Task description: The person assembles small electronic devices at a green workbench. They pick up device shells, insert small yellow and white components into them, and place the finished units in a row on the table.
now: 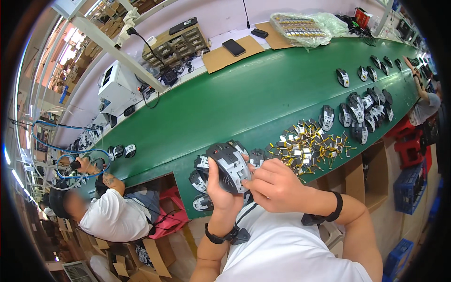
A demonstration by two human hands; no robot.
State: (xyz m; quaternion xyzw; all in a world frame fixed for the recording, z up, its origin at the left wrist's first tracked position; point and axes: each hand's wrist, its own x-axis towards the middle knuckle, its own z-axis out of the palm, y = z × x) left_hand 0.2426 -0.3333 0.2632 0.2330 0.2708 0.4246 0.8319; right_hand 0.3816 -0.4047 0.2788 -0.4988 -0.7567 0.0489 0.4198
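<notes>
A partly assembled computer mouse, black with a pale grey inner part, lies tilted in my left hand. The thumb presses along its left side while the other fingers are behind it. My right hand is closed, its thumb and fingertips pinched together against the mouse's right edge. Whatever sits between those fingertips is too hidden to name. Several more mice surround the held one on the bench. Just right of my hands spreads a loose pile of small dark batteries with yellow strips and wires.
The long green bench curves across the view. Grouped mice stand at right. A phone lies on cardboard at the back, near bubble-wrapped parts. One co-worker sits left, another far right. Cardboard boxes stand below.
</notes>
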